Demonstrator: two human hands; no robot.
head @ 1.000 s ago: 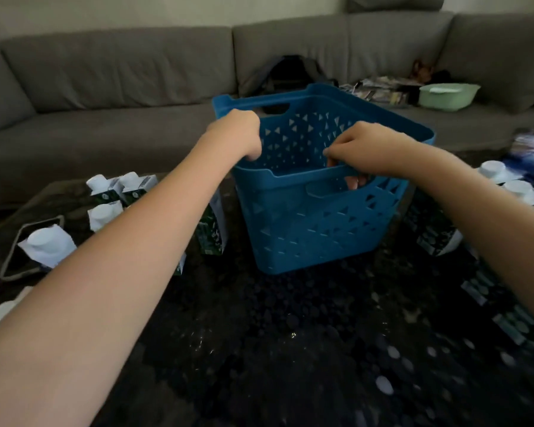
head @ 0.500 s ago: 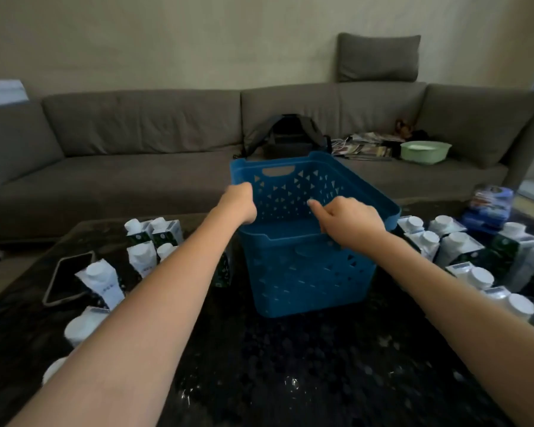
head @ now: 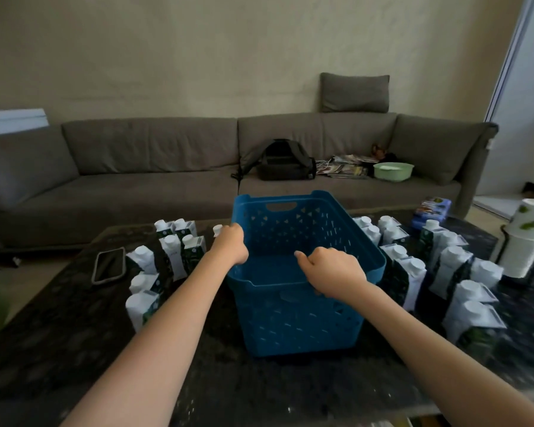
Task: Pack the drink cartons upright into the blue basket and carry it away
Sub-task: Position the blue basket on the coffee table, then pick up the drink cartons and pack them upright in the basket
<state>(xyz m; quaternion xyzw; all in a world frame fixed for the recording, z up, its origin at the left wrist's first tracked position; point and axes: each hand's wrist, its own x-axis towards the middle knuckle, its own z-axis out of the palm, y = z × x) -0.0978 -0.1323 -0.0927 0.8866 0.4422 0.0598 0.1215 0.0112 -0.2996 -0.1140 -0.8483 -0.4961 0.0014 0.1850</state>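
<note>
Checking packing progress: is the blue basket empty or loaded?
Empty: the blue basket shows bare floor; the cartons stand outside it.

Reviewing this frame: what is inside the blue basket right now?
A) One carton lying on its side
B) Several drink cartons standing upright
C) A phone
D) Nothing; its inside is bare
D: the blue basket shows only its bare floor and perforated walls, while the drink cartons stand on the table on both sides of it and the phone lies on the table to the left.
</note>
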